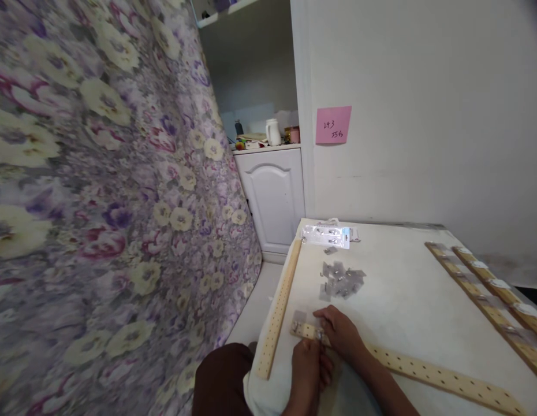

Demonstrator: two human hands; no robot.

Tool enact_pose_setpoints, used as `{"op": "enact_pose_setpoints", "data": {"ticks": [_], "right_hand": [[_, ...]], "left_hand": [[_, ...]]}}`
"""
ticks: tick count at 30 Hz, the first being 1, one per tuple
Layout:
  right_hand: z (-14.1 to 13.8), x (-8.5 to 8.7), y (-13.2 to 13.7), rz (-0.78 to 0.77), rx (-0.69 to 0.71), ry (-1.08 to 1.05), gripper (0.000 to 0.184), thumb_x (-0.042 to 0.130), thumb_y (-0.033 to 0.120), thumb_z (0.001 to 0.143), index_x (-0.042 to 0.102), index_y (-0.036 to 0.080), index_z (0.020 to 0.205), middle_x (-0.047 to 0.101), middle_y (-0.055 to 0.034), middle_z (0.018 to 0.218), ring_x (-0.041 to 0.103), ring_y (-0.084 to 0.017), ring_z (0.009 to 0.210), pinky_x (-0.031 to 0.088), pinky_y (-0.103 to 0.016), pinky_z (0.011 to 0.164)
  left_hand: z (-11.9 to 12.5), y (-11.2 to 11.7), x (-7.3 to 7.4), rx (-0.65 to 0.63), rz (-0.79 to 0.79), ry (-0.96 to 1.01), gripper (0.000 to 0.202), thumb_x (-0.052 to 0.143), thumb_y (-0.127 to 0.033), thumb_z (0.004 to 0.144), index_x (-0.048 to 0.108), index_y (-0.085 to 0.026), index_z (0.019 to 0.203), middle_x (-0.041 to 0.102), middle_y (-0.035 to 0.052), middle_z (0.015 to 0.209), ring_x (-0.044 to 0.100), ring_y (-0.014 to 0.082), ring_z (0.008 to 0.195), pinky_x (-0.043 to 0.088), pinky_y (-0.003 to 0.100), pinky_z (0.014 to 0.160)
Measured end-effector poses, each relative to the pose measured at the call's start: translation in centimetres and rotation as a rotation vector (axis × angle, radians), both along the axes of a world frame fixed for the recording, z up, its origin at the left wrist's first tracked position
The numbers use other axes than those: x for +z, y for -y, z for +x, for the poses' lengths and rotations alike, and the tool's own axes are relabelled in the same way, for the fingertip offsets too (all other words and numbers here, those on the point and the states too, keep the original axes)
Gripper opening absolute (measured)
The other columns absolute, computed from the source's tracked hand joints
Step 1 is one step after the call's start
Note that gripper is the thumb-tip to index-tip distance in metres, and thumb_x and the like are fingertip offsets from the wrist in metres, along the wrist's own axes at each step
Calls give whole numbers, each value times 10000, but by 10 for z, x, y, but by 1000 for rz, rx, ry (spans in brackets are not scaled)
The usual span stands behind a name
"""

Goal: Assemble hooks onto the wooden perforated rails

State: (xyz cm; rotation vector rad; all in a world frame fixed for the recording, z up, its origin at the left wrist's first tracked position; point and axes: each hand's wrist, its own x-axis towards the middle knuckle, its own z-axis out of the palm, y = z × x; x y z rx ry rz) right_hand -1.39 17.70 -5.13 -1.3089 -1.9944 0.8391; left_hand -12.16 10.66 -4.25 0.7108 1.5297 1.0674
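Note:
A long wooden strip with rows of holes (428,374) lies across the near part of the white table (407,294). My right hand (343,335) rests on its left end, fingers curled over a small metal hook (319,334) on a clear pad. My left hand (309,370) is just below, its fingertips pressed to the same end of the strip. A pile of small clear-backed hooks (341,278) lies beyond my hands.
A second holed strip (280,309) lies along the table's left edge. A clear packet of hooks (327,236) sits at the far edge. Two more strips with pads (489,294) lie at the right. A flowered curtain (99,202) hangs left; a white cabinet (272,196) stands behind.

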Motion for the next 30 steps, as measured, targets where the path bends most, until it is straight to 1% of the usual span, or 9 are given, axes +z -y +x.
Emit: {"op": "enact_pose_setpoints", "data": {"ticks": [8,12,18,24,30], "right_hand": [[1,0,2,24,10,13,322,382,196,837,635,197,1037,640,-62,1003,593,-184,974,434,-297,874],[1,3,3,21,32,30,320,382,234,851,630,198,1050,632,-62,1006,591,-185,972,431,-294,863],[3,10,9,29,32,66,335,484,251,780,611,191,1084,618,-63,1019,581,-196,953,427,-296,850],[4,10,10,16,31,80,357,464,227,768,604,199,1096,613,-54,1025,577,-185,940,431,-281,831],[3,7,8,17,31,80,373,466,219,752,608,211,1097,615,-44,1022,580,-179,916,434,-272,813]], "left_hand": [[1,1,1,-5,2,-5,250,427,-368,829,490,-189,666,565,-30,415,384,55,254,159,179,303],[1,2,3,-13,0,-13,270,402,-353,843,498,-184,656,559,-21,401,392,58,256,165,179,302],[1,2,4,-12,13,-25,293,407,-361,838,499,-182,625,560,-17,409,398,58,263,175,182,303],[1,1,2,-31,15,-36,311,387,-348,839,491,-182,599,544,-18,378,396,62,252,189,178,289],[1,-1,4,-40,20,-42,301,353,-337,858,458,-196,613,547,-24,384,409,65,245,202,176,281]]}}
